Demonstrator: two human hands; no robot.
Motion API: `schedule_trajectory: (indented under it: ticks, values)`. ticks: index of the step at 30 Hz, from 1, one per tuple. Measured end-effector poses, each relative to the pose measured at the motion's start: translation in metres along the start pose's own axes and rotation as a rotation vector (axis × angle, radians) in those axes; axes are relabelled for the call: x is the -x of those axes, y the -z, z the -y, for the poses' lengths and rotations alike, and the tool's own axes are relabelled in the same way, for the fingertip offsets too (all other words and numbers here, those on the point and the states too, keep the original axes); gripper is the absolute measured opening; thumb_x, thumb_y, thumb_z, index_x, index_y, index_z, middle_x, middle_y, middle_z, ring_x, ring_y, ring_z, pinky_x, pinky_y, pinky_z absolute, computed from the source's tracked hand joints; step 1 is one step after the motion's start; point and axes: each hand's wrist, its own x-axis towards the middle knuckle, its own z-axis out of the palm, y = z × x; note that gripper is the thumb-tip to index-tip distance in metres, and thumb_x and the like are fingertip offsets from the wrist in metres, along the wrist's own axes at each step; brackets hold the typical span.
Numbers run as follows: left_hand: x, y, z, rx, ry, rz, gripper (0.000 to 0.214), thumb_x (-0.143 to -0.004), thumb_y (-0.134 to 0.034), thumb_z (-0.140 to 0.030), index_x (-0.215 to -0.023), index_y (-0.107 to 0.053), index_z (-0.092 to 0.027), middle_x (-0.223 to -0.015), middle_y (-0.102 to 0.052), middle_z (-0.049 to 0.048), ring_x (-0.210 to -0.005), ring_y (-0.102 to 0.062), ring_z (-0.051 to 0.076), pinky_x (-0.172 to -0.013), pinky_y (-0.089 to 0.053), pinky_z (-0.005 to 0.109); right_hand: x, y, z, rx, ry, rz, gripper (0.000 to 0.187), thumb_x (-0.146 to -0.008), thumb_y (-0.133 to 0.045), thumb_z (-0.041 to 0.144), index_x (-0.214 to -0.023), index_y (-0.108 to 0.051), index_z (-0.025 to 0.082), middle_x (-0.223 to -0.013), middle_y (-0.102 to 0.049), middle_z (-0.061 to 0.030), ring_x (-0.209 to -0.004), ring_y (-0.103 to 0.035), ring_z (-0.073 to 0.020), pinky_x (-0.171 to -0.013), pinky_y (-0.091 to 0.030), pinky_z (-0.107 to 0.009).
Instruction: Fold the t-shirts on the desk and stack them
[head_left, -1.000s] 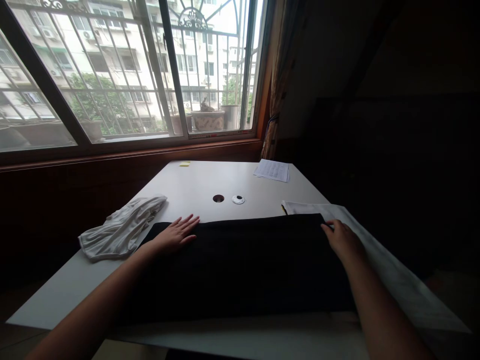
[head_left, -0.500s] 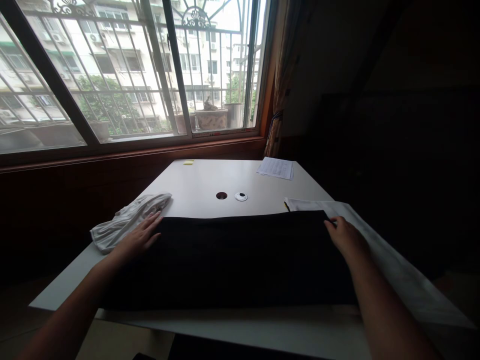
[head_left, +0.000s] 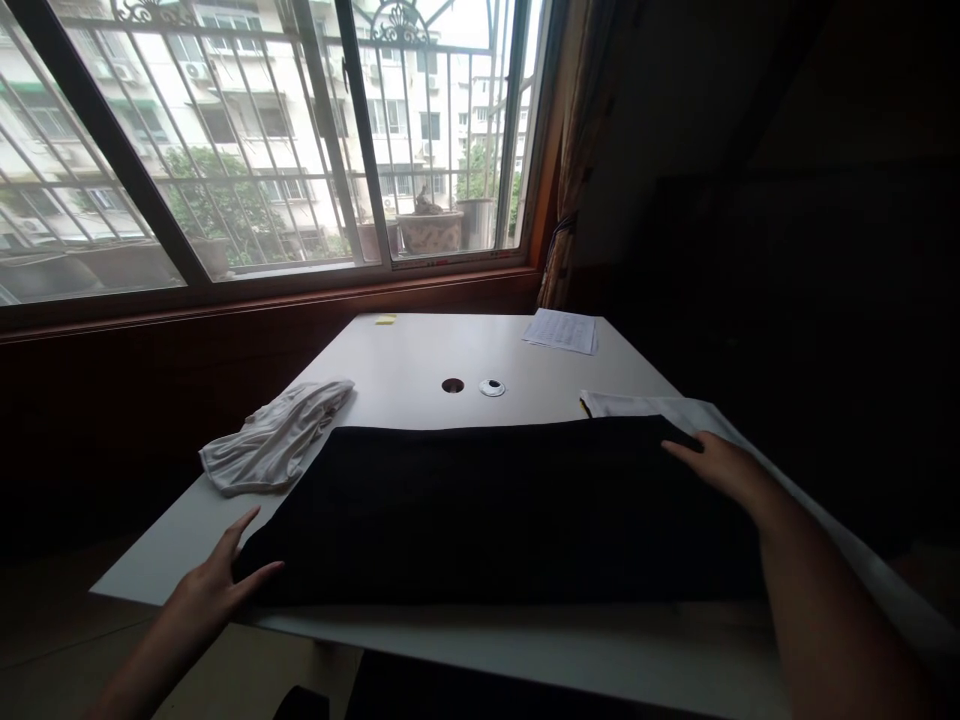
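Note:
A folded black cloth (head_left: 495,510) lies as a wide, flat panel along the front of the white table (head_left: 405,360). By its near left corner, my left hand (head_left: 206,585) has its thumb and fingers spread, the thumb over the cloth's edge. My right hand (head_left: 724,470) is at the far right corner, thumb stretched out on top of the cloth and apart from the index finger; its other fingers are mostly hidden. A crumpled white cloth (head_left: 277,440) lies just beyond the left edge. Another white cloth (head_left: 686,408) is partly covered by the black one and my right arm.
Sheets of paper (head_left: 562,330) and a yellow sticky note (head_left: 385,320) are at the table's far end. Mid-table there is a round cable hole (head_left: 453,385) with a white cap (head_left: 492,387) beside it. A barred window (head_left: 300,150) and a tied curtain (head_left: 559,255) stand behind.
My left hand has come back from the far left corner to the near left corner of the black cloth. My right hand has shifted slightly right, its thumb now stretched out. The view has shifted a little.

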Motion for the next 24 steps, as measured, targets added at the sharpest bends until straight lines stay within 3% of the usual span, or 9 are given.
schedule_trajectory:
  ticks: [3,7,10,12,17,24]
  values:
    - [-0.005,-0.003,-0.014,0.032,-0.054,-0.032,0.088,-0.083,-0.056,-0.070,-0.156,-0.037,-0.024,-0.133,-0.067,0.0154,-0.106,-0.072,0.037,-0.084,-0.060,0.048,0.001,0.017,0.011,-0.045,-0.008,0.042,0.059,-0.092,-0.056,0.057,-0.130,-0.062,0.012,-0.115,-0.069,-0.0201,-0.095,-0.066,-0.0314,-0.078,-0.047,-0.037]
    - [-0.011,-0.006,-0.032,0.044,-0.120,-0.165,0.081,-0.085,-0.054,-0.067,-0.154,-0.039,-0.026,-0.145,-0.059,0.0134,-0.122,-0.065,0.039,-0.091,-0.058,0.047,-0.001,0.038,0.021,-0.050,-0.007,-0.062,0.059,-0.093,-0.057,0.057,-0.134,-0.059,0.015,-0.115,-0.069,-0.0189,-0.096,-0.065,-0.0309,-0.080,-0.046,-0.036]
    - [-0.011,-0.008,-0.039,0.045,-0.097,-0.192,0.082,-0.086,-0.053,-0.067,-0.156,-0.035,-0.027,-0.143,-0.060,0.0140,-0.123,-0.064,0.039,-0.089,-0.058,0.048,-0.006,0.049,0.015,-0.031,-0.034,-0.151,0.059,-0.093,-0.057,0.059,-0.133,-0.059,0.015,-0.117,-0.068,-0.0192,-0.097,-0.064,-0.0311,-0.079,-0.045,-0.036]
    - [-0.010,-0.008,-0.038,0.049,-0.070,-0.129,0.087,-0.084,-0.053,-0.070,-0.156,-0.036,-0.025,-0.132,-0.066,0.0150,-0.113,-0.069,0.039,-0.083,-0.060,0.047,-0.008,0.052,0.006,-0.014,-0.063,-0.167,0.058,-0.093,-0.058,0.059,-0.131,-0.061,0.015,-0.115,-0.069,-0.0190,-0.094,-0.064,-0.0304,-0.077,-0.045,-0.035]
    - [-0.009,-0.010,-0.031,0.059,-0.039,0.048,0.093,-0.080,-0.054,-0.072,-0.155,-0.040,-0.020,-0.103,-0.070,0.0101,-0.090,-0.073,0.035,-0.076,-0.060,0.046,-0.008,0.044,-0.012,0.024,-0.096,-0.059,0.053,-0.091,-0.065,0.052,-0.129,-0.061,0.016,-0.108,-0.070,-0.0187,-0.086,-0.064,-0.0284,-0.071,-0.044,-0.034]
    - [-0.011,-0.012,-0.025,-0.032,-0.101,0.016,0.084,-0.084,-0.052,-0.065,-0.155,-0.039,-0.024,-0.104,-0.069,0.0100,-0.094,-0.071,0.035,-0.078,-0.059,0.046,-0.005,0.031,-0.009,0.098,-0.067,-0.066,0.053,-0.092,-0.063,0.047,-0.139,-0.054,0.024,-0.113,-0.070,-0.0164,-0.089,-0.066,-0.0292,-0.070,-0.043,-0.035]
